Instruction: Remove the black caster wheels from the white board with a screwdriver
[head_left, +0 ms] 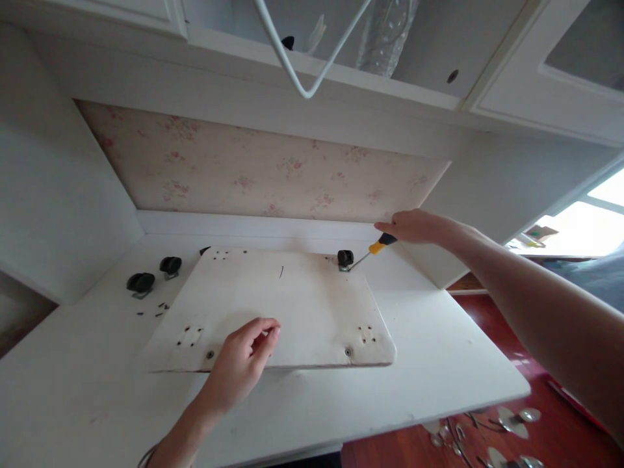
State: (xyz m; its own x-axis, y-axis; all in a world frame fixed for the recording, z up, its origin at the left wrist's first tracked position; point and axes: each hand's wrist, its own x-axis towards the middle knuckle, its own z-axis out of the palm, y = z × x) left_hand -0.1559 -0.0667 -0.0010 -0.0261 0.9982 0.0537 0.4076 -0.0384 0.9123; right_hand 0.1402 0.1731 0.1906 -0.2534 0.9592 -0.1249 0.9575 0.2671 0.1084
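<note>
My right hand grips a screwdriver with a yellow and black handle. Its shaft slants down to the left, and the tip meets the metal bracket of a black caster wheel at the far right corner of a white board. Over the board's near edge is my left hand, thumb and fingertips pressed together; whatever they may hold is hidden. A dark screw lies on the board. Groups of screw holes mark its other corners.
Left of the board, two loose caster wheels and several small screws lie on the white desk. A cabinet with a white wire piece hangs overhead. Lamp parts lie on the red floor.
</note>
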